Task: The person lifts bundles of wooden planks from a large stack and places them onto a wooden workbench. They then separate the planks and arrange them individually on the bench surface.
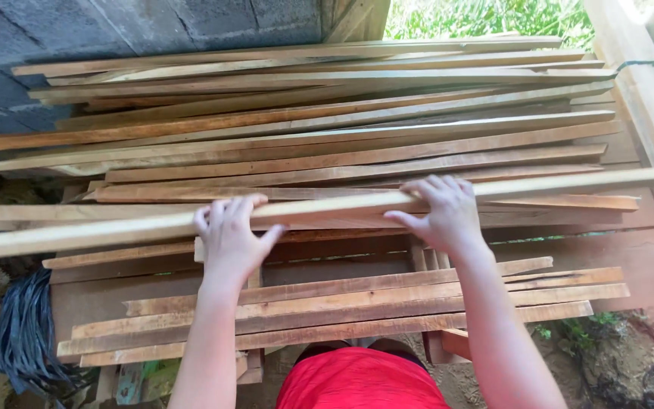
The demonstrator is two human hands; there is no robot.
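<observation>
Left hand: the left hand (230,235) reached forward, fingers curled over the far edge of a long plank (327,210), thumb spread beneath, gripping it.
Right hand: the right hand (439,212) clamped the same plank (knuckles up).
Plank: it lay crosswise under both palms.
Beyond the fingers: a stack of boards (319,129).
Beside the left forearm: dark straps (24,333).

No packages, labels, signs or screens show in this view.
</observation>
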